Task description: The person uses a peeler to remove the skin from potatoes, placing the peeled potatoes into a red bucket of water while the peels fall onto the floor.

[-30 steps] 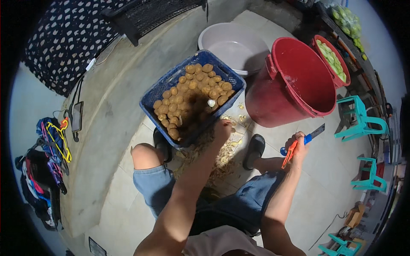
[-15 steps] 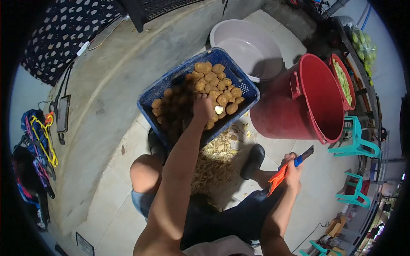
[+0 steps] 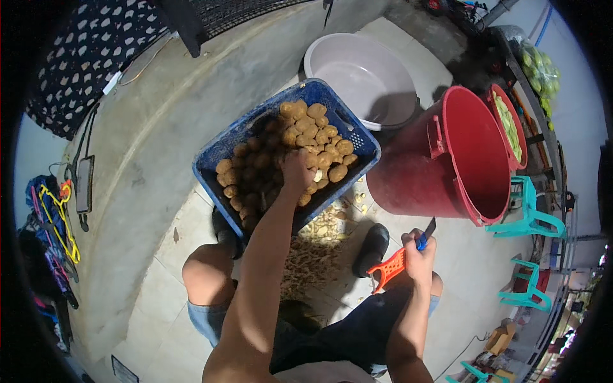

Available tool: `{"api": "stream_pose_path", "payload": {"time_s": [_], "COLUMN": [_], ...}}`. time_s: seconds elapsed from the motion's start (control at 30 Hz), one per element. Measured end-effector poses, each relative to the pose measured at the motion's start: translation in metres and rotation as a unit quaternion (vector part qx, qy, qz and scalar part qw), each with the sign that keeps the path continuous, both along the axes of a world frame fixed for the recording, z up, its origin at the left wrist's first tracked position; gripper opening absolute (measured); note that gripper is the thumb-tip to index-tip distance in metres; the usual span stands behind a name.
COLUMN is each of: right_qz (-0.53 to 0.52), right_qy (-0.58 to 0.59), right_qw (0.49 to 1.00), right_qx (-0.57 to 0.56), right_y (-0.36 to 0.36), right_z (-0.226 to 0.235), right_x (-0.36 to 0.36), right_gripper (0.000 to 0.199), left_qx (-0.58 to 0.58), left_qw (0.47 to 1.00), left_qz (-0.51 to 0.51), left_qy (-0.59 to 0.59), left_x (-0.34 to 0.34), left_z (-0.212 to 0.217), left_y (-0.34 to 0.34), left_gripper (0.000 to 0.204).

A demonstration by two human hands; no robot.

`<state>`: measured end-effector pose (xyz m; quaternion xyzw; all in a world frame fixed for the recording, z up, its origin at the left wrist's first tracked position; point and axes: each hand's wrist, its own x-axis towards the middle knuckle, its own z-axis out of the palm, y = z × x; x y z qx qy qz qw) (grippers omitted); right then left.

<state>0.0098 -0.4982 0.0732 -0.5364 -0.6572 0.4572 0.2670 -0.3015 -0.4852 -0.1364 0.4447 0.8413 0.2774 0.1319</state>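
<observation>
A blue plastic crate (image 3: 225,137) full of brown potatoes (image 3: 311,131) sits in front of my knees. My left hand (image 3: 297,171) reaches into it and rests among the potatoes, its fingers curled downward and mostly hidden. Beside its thumb side lies a pale, cut or peeled piece (image 3: 317,176). Over my right knee, my right hand (image 3: 419,256) is closed round an orange peeler (image 3: 389,269) and a knife (image 3: 426,233) with a blue handle and dark blade. The peeler's head points left, while the blade sticks up past my fist.
Peelings (image 3: 316,255) litter the tiles between my feet. Behind the crate stands a pale round basin (image 3: 357,70); to the right is a tall red bucket (image 3: 415,159), with a smaller red one (image 3: 516,143) holding pale green pieces behind. Teal stools (image 3: 530,217) stand far right. A concrete ledge (image 3: 153,140) curves along the left.
The view has shifted slightly. My right hand has come a little to the left and turned, so the peeler's flat side shows. My left hand stays among the potatoes.
</observation>
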Motion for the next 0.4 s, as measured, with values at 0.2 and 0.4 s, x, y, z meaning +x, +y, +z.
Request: {"api": "stream_pose_path", "payload": {"time_s": [0.2, 0.4], "right_qz": [-0.002, -0.042], "right_qy": [-0.028, -0.002], "right_qw": [0.999, 0.973], "right_qx": [0.037, 0.227], "right_y": [-0.009, -0.015], "right_z": [0.010, -0.001], "right_x": [-0.005, -0.011], "right_gripper": [0.036, 0.036], "left_qx": [0.254, 0.206], "left_qw": [0.621, 0.471], "left_qz": [0.069, 0.067], "left_qy": [-0.739, -0.855], "left_x": [0.029, 0.072], "left_z": [0.065, 0.122], "left_y": [-0.038, -0.067], "left_gripper": [0.032, 0.040]}}
